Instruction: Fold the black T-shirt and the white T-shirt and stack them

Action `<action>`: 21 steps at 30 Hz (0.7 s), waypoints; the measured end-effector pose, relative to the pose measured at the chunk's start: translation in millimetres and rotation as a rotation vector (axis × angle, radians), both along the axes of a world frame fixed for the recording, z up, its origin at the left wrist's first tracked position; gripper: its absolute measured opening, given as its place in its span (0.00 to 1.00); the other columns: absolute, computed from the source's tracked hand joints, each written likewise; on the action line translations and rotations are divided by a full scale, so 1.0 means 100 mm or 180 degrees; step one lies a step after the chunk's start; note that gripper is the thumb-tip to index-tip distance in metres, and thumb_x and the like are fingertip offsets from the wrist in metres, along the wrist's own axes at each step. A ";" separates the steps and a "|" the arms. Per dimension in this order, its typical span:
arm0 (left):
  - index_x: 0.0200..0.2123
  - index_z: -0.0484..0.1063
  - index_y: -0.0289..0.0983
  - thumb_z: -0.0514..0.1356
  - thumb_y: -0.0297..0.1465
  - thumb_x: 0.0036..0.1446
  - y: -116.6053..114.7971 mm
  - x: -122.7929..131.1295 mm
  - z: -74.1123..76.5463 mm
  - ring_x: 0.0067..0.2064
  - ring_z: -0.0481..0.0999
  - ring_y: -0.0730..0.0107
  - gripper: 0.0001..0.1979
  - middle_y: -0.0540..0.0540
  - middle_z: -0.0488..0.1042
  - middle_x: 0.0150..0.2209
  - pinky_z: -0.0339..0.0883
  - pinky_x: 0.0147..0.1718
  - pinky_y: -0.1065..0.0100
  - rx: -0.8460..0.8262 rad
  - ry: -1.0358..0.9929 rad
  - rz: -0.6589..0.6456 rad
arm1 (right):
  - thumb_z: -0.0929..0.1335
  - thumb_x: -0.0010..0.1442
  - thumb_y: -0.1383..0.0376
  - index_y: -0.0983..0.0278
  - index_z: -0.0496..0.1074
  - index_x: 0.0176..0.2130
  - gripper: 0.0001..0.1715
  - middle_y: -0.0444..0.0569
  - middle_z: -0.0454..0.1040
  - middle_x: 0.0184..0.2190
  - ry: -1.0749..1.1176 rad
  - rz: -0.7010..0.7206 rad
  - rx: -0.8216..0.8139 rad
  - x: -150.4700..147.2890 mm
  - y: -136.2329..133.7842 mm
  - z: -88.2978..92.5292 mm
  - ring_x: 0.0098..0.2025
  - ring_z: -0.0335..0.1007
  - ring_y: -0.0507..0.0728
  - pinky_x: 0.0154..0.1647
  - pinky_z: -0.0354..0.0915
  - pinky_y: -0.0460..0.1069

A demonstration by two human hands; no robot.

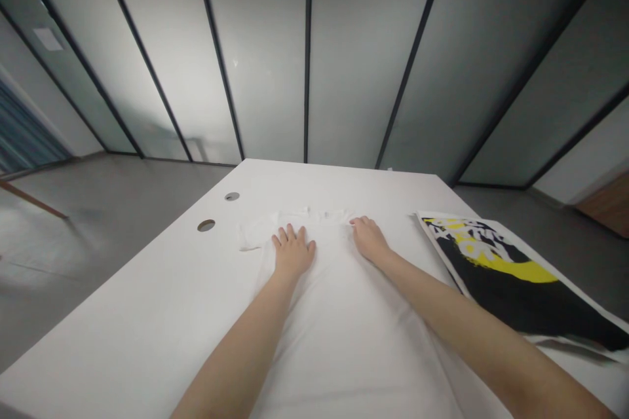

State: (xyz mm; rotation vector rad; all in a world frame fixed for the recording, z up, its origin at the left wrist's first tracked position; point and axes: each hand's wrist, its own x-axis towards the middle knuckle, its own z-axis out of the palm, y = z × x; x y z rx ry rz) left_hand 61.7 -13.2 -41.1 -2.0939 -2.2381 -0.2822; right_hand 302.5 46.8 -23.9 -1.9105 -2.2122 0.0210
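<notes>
A white T-shirt (339,314) lies spread on the white table, its neck end toward the far edge and its body running toward me. One short sleeve (256,232) sticks out at the left. My left hand (293,250) rests on the upper left part of the shirt, fingers spread. At the shirt's upper right, beside the collar, my right hand (369,237) has its fingers closed in a pinch on the fabric. My right forearm hides the sleeve on that side.
On the table's (162,314) right lies a printed sheet (521,285) in black, yellow and white. Two round holes, a nearer hole (206,226) and a farther one, pierce the tabletop at left. Frosted glass panels (354,59) stand behind the table.
</notes>
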 end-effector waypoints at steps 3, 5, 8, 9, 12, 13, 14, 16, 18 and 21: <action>0.72 0.62 0.41 0.49 0.50 0.70 0.00 0.00 0.00 0.74 0.54 0.30 0.34 0.30 0.56 0.74 0.47 0.68 0.34 -0.0030 -0.0043 -0.0009 | 0.59 0.74 0.64 0.67 0.69 0.66 0.26 0.61 0.70 0.65 -0.0093 0.0092 -0.0142 -0.01 -0.09 -0.10 0.65 0.65 0.63 0.67 0.57 0.52; 0.72 0.62 0.41 0.49 0.50 0.69 0.00 0.00 0.01 0.74 0.53 0.30 0.34 0.30 0.56 0.75 0.46 0.68 0.33 -0.0072 -0.0085 -0.0021 | 0.59 0.75 0.60 0.67 0.64 0.70 0.29 0.61 0.64 0.70 -0.0136 0.0124 -0.0219 0.02 -0.07 -0.12 0.71 0.58 0.64 0.71 0.51 0.54; 0.73 0.61 0.41 0.49 0.51 0.69 0.00 0.00 0.02 0.75 0.52 0.30 0.35 0.31 0.54 0.75 0.45 0.69 0.34 -0.0118 -0.0122 -0.0022 | 0.61 0.74 0.52 0.62 0.59 0.73 0.35 0.60 0.54 0.76 -0.0189 0.0115 -0.0354 0.07 -0.01 -0.12 0.76 0.48 0.69 0.74 0.45 0.63; 0.73 0.61 0.41 0.48 0.51 0.69 0.00 0.00 0.02 0.75 0.51 0.31 0.35 0.32 0.54 0.76 0.44 0.69 0.34 -0.0123 -0.0128 -0.0020 | 0.61 0.74 0.49 0.59 0.57 0.74 0.37 0.60 0.52 0.77 -0.0211 0.0107 -0.0418 0.08 0.01 -0.12 0.77 0.46 0.71 0.74 0.44 0.66; 0.73 0.60 0.41 0.49 0.51 0.69 0.00 0.00 0.02 0.75 0.51 0.31 0.35 0.31 0.54 0.75 0.44 0.69 0.34 -0.0134 -0.0135 -0.0018 | 0.61 0.71 0.40 0.53 0.53 0.76 0.44 0.59 0.45 0.78 -0.0280 0.0103 -0.0644 0.07 0.05 -0.09 0.78 0.38 0.77 0.73 0.39 0.72; 0.73 0.61 0.41 0.49 0.51 0.69 0.00 0.00 0.02 0.75 0.52 0.31 0.35 0.31 0.54 0.75 0.44 0.69 0.34 -0.0128 -0.0130 -0.0023 | 0.61 0.70 0.38 0.52 0.52 0.76 0.46 0.59 0.44 0.79 -0.0300 0.0105 -0.0718 0.07 0.06 -0.08 0.78 0.36 0.78 0.73 0.38 0.74; 0.73 0.61 0.41 0.49 0.51 0.69 0.00 0.00 0.02 0.75 0.52 0.31 0.35 0.31 0.54 0.75 0.44 0.69 0.34 -0.0115 -0.0122 -0.0029 | 0.62 0.69 0.37 0.52 0.52 0.77 0.47 0.59 0.43 0.79 -0.0309 0.0117 -0.0783 0.07 0.07 -0.07 0.78 0.35 0.79 0.73 0.38 0.75; 0.73 0.61 0.41 0.48 0.51 0.69 0.00 -0.01 0.02 0.75 0.52 0.31 0.35 0.31 0.55 0.75 0.45 0.69 0.34 -0.0083 -0.0100 -0.0039 | 0.62 0.69 0.37 0.49 0.53 0.76 0.45 0.57 0.41 0.79 -0.0261 0.0155 -0.0822 0.08 0.09 -0.06 0.78 0.34 0.80 0.71 0.38 0.78; 0.73 0.61 0.41 0.48 0.51 0.69 0.00 -0.01 0.01 0.75 0.52 0.31 0.35 0.31 0.55 0.75 0.45 0.69 0.34 -0.0070 -0.0088 -0.0045 | 0.58 0.74 0.42 0.48 0.55 0.75 0.38 0.53 0.40 0.80 -0.0090 0.0116 -0.0592 0.11 0.11 -0.06 0.78 0.35 0.78 0.71 0.43 0.77; 0.72 0.62 0.41 0.49 0.51 0.69 -0.01 0.00 0.01 0.74 0.53 0.30 0.35 0.30 0.55 0.75 0.46 0.68 0.34 -0.0079 -0.0085 -0.0057 | 0.51 0.78 0.55 0.57 0.56 0.75 0.33 0.54 0.47 0.78 0.0118 -0.0245 -0.0031 0.16 0.12 -0.08 0.78 0.43 0.68 0.73 0.51 0.65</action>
